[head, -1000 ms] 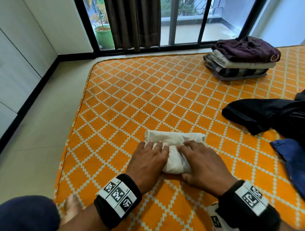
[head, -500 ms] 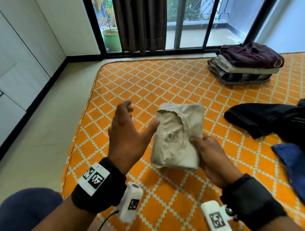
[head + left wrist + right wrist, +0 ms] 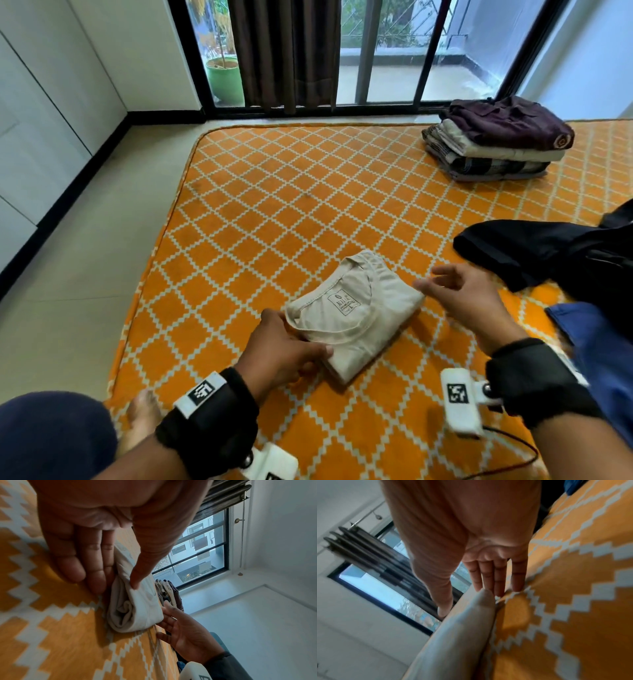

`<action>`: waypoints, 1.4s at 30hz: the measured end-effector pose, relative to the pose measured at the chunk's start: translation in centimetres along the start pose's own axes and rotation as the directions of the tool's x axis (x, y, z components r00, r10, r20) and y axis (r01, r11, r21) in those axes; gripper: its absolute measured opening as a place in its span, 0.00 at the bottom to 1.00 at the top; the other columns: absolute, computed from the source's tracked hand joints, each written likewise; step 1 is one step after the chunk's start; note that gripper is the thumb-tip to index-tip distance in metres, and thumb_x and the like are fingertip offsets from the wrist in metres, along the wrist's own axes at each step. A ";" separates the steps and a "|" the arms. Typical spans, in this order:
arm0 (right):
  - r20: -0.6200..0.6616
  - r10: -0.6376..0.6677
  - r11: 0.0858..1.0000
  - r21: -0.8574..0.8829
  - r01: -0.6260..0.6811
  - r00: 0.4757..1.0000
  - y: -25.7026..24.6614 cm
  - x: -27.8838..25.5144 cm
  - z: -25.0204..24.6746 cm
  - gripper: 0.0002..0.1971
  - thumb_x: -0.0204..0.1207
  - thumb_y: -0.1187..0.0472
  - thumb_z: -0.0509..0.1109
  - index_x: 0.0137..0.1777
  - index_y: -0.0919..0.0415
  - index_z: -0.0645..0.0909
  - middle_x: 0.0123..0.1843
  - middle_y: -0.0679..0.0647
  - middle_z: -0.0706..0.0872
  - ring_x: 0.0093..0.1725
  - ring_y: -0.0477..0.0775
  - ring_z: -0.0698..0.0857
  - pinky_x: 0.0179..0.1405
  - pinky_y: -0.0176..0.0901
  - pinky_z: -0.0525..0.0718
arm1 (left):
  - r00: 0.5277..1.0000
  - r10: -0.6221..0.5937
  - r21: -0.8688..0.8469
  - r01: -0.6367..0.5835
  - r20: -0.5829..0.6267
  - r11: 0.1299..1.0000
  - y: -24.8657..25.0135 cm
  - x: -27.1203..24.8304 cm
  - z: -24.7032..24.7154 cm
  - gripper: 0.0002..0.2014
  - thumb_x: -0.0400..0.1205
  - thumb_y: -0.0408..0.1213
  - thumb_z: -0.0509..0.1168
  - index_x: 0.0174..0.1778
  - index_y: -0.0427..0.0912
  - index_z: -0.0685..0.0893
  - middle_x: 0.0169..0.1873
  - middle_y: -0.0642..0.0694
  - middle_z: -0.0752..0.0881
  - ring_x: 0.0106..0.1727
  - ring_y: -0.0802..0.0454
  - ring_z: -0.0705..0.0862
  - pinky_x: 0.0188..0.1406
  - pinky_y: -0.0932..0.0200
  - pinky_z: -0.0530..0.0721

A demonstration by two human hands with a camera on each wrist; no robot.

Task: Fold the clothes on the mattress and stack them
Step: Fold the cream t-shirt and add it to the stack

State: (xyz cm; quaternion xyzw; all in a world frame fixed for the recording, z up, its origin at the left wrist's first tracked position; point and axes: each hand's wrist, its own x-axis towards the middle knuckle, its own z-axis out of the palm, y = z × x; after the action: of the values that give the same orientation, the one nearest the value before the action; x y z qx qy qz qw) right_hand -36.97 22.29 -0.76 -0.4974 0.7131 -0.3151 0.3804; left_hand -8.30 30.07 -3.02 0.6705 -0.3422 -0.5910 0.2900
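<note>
Orange mattress (image 3: pixel 274 219), folded stack (image 3: pixel 493 147), beige shirt (image 3: pixel 356 318), dark clothes (image 3: pixel 548 253)

The right hand (image 3: pixel 471 536) reaches along the view with its fingers (image 3: pixel 499 574) straight and close together, thumb spread to the left, holding nothing. The fingertips sit at the corner of the folded beige shirt (image 3: pixel 457 635), which lies blurred on the orange diamond-patterned mattress (image 3: pixel 582 601). Beyond are a dark-framed window (image 3: pixel 373 588) and a dark curtain (image 3: pixel 373 550).
</note>
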 end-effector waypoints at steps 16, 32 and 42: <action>0.197 0.048 0.969 -0.248 0.002 0.979 -0.6 -1.4 0.2 0.23 0.65 0.43 0.89 0.47 0.60 0.87 0.33 0.53 0.92 0.23 0.39 0.83 0.16 0.32 0.71 | 0.963 0.141 0.296 -0.069 -0.228 0.953 2.5 -0.2 -3.9 0.31 0.70 0.36 0.85 0.63 0.52 0.75 0.43 0.41 0.87 0.31 0.46 0.89 0.28 0.52 0.87; -0.060 -0.222 0.946 -0.257 0.200 0.973 1.1 -0.2 2.5 0.15 0.74 0.44 0.83 0.35 0.51 0.85 0.31 0.47 0.88 0.33 0.46 0.87 0.36 0.50 0.89 | 0.683 0.376 0.756 -0.649 0.626 -0.079 2.0 -1.7 1.9 0.35 0.87 0.57 0.63 0.89 0.61 0.56 0.90 0.52 0.54 0.84 0.46 0.64 0.75 0.47 0.76; 0.324 -0.212 0.975 0.130 0.179 0.922 0.8 -0.7 4.1 0.13 0.77 0.75 0.78 0.55 0.59 0.91 0.49 0.56 0.94 0.53 0.55 0.93 0.60 0.62 0.91 | 0.494 0.380 0.613 -0.722 0.782 -0.322 1.0 -3.1 3.6 0.27 0.78 0.51 0.67 0.73 0.48 0.82 0.69 0.52 0.85 0.66 0.49 0.83 0.56 0.49 0.87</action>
State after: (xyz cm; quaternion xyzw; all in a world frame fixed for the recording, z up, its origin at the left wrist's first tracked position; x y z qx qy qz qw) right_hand -33.73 22.95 -3.36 -0.5933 0.5682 -0.2965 0.4871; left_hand -12.19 32.03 -0.90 0.3259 -0.9431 -0.0589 -0.0306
